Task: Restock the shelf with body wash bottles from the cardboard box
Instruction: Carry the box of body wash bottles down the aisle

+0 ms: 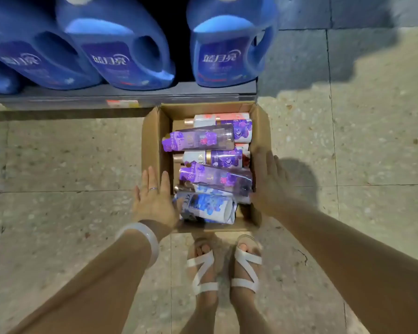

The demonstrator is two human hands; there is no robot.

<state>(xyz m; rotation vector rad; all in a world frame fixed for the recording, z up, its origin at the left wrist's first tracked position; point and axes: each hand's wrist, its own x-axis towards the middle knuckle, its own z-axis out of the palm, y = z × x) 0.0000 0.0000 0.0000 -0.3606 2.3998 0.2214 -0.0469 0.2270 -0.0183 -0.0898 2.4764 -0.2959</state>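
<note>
An open cardboard box (155, 131) stands on the floor below the shelf, filled with several body wash bottles lying on their sides. A purple bottle (198, 138) lies on top near the back, another purple one (217, 178) lower down, and a blue and white one (208, 208) at the near end. My left hand (152, 201), fingers straight, lies over the box's left wall, holding nothing. My right hand (268, 182), fingers straight, lies over the right wall, also holding nothing.
The bottom shelf (130, 92) runs above the box with large blue detergent jugs (121, 49) standing on it. My feet in white sandals (225, 268) stand just behind the box. Speckled tile floor (348, 165) lies on both sides.
</note>
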